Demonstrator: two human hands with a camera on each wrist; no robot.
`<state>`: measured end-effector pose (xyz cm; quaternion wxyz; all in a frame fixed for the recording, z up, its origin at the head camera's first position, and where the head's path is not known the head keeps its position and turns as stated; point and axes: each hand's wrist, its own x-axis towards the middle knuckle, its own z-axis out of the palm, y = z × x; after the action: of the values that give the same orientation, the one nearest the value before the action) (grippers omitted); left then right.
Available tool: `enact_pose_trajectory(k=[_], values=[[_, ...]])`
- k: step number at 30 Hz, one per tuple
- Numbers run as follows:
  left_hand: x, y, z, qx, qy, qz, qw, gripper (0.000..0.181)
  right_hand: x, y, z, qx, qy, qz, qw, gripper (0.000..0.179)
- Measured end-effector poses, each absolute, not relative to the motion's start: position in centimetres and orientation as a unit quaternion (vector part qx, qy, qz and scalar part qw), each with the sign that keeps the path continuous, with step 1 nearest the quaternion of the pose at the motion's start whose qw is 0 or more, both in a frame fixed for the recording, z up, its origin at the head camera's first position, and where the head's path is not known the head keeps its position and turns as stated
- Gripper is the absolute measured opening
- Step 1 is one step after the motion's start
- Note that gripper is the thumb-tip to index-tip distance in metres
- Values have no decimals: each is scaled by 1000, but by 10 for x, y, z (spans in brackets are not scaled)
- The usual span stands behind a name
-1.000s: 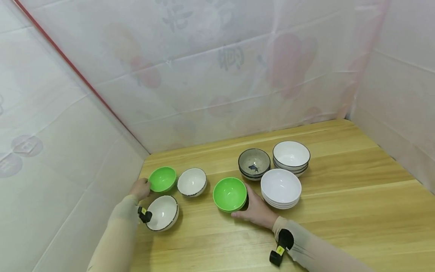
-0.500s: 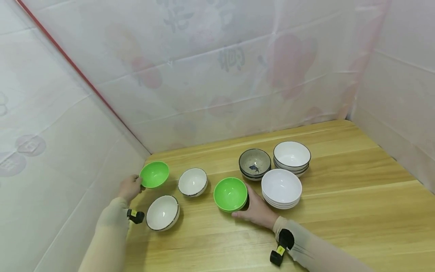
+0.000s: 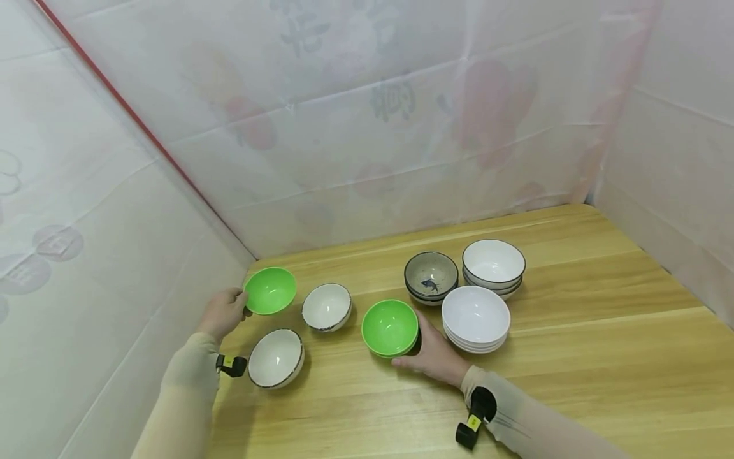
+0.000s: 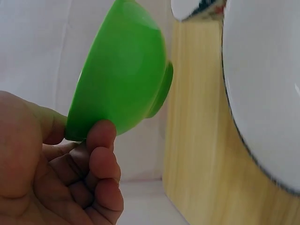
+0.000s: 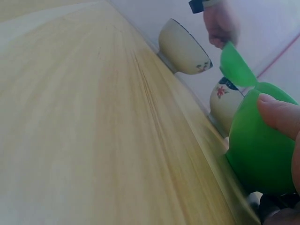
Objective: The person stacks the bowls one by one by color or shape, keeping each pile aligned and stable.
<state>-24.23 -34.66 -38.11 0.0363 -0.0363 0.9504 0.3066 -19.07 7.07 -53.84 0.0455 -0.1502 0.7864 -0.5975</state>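
My left hand (image 3: 225, 312) pinches the rim of a green bowl (image 3: 271, 291) between thumb and fingers at the table's far left. In the left wrist view this bowl (image 4: 124, 70) hangs clear of the wooden surface, its foot ring showing. Curled round the right side of two nested green bowls (image 3: 390, 327) in the middle is my right hand (image 3: 432, 357). In the right wrist view its thumb (image 5: 281, 115) lies on the outer wall of these bowls. Between the hands stand two cream bowls with dark rims, one nearer (image 3: 276, 358) and one farther back (image 3: 327, 307).
Right of centre, stacks stand close together: grey bowls with a fish picture (image 3: 431, 275), dark-rimmed white bowls (image 3: 493, 261) and plain white bowls (image 3: 474, 317). A sheet-covered wall (image 3: 355, 127) rises along the table's back edge, with others at both sides.
The left hand has raised its green bowl off the table, first moving left and then slightly back to the right. My right hand and the nested green bowls stay in place.
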Motion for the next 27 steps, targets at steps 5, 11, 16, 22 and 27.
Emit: enact_pose_trajectory(k=[5,11,16,22,27], values=[[-241,-329,-378,-10,945,324,39,36,-190,70,-538,-158,781,-603,34,120],[-238,-305,-376,28,943,330,31,34,-191,70,-541,-156,787,-596,36,121],[-231,-285,-375,60,942,329,14,30,-189,70,-536,-156,787,-596,38,119],[-222,-256,-373,100,937,334,10,28,-190,71,-536,-155,785,-598,41,118],[-213,-230,-374,134,927,350,8,29,-190,71,-537,-163,778,-606,40,117]])
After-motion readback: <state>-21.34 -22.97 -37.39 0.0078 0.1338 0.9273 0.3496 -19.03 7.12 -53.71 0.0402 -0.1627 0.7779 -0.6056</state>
